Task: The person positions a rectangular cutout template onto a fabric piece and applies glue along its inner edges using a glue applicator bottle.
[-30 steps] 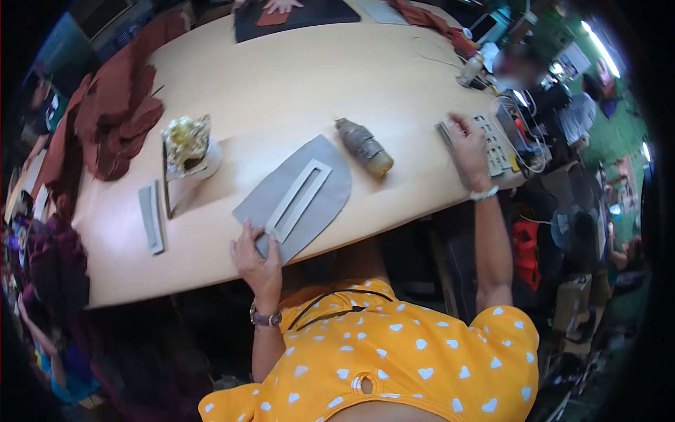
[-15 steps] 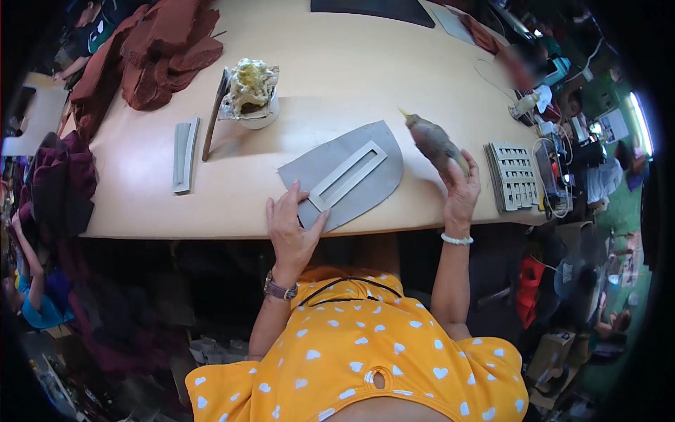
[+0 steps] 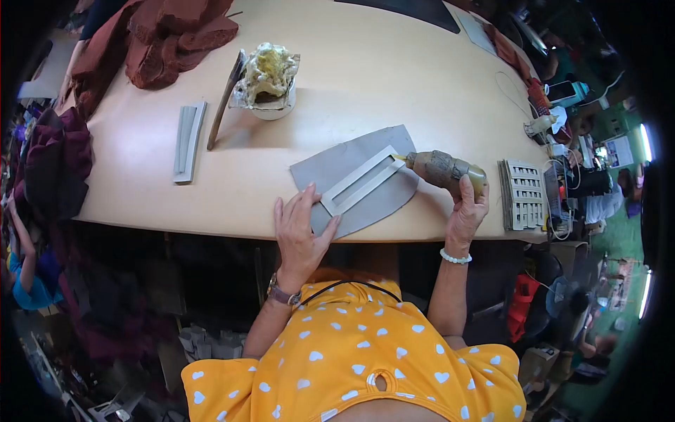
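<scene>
A glue bottle (image 3: 439, 171), brown and crusted with a narrow yellow nozzle, lies tilted nearly level in my right hand (image 3: 467, 212), which grips its base end. Its tip is at the upper right end of a pale rectangular frame with a long slot (image 3: 344, 188). That frame lies slantwise on a grey rounded piece of fabric or leather (image 3: 383, 202). My left hand (image 3: 299, 228) rests with fingers apart at the frame's lower left end, index finger and thumb on the grey piece to either side.
A white tub with a glue-crusted top (image 3: 271, 105) stands near a dark stick (image 3: 225, 105). Pale strips (image 3: 187, 144) lie to the left, brown-red cloth (image 3: 169, 42) at the back left. A stack of slotted pale pieces (image 3: 524, 197) sits at the right edge.
My right hand has tipped the bottle over and brought its nozzle left and down to the frame's upper end. My left hand stays at the lower end. The camera view has shifted slightly.
</scene>
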A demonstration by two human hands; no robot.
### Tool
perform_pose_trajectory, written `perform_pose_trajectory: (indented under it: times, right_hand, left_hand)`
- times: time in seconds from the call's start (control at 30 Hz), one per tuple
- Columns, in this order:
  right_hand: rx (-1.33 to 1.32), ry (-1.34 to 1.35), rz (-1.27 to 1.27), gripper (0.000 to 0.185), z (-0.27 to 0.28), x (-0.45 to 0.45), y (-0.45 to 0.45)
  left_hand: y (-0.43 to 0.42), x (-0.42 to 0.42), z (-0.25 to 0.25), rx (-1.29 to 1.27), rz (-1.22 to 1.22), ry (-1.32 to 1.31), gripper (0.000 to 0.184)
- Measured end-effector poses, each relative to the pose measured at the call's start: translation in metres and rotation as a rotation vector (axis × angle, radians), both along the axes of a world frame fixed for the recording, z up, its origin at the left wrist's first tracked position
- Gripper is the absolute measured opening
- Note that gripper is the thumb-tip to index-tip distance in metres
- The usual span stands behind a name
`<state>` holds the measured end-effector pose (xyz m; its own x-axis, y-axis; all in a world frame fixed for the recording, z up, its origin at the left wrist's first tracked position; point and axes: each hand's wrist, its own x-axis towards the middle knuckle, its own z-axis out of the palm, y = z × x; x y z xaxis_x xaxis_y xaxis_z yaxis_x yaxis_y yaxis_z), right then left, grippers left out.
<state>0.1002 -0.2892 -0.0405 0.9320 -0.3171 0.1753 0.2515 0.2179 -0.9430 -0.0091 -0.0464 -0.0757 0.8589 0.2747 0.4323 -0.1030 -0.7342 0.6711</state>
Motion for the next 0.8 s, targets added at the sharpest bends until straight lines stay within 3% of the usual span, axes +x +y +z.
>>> perform_pose_trajectory:
  times: [0.23, 0.33, 0.8]
  right_hand:
    - [-0.124, -0.103, -0.093, 0.024, -0.011, 0.007, 0.009]
    - [-0.096, -0.049, -0.094, 0.032, -0.01, 0.007, 0.01]
    - [-0.079, -0.078, -0.095, 0.023, -0.012, 0.01, 0.013]
  left_hand:
    - [-0.001, 0.0, 0.002, 0.004, 0.001, -0.019, 0.068]
    - [-0.001, 0.001, 0.005, -0.009, 0.001, 0.006, 0.068]
    - [-0.001, 0.001, 0.003, -0.001, 0.005, 0.009, 0.068]
